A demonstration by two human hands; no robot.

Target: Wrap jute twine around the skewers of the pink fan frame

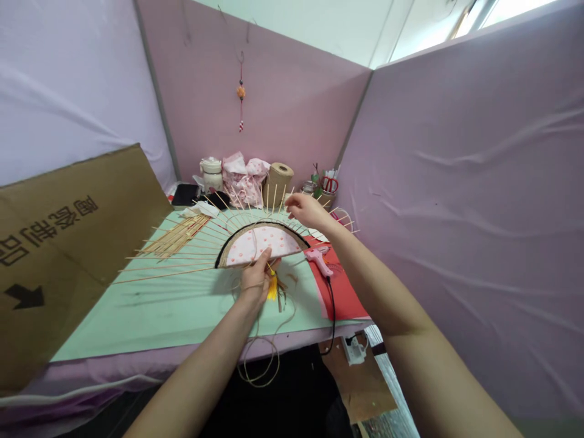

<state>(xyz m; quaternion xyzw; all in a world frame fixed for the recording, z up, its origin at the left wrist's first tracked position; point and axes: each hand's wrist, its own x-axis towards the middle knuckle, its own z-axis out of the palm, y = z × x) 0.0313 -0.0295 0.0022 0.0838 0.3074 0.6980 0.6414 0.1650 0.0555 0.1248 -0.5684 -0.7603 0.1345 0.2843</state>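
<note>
Pinched at its lower edge by the left hand [256,281] above the tabletop [137,323], the half-round fan [246,246] is best kept steady, with the cord [261,386] untangled, so its sticks [274,196] are not bent by the right hand [308,211], in whose curled fingers any hold cannot be made out.

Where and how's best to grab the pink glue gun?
Pink glue gun: likely best by its handle, from the near right. It lies on the red sheet, handle slanting nearward, black cord trailing from its end; the fan-shaped piece crowds its far left.
</note>
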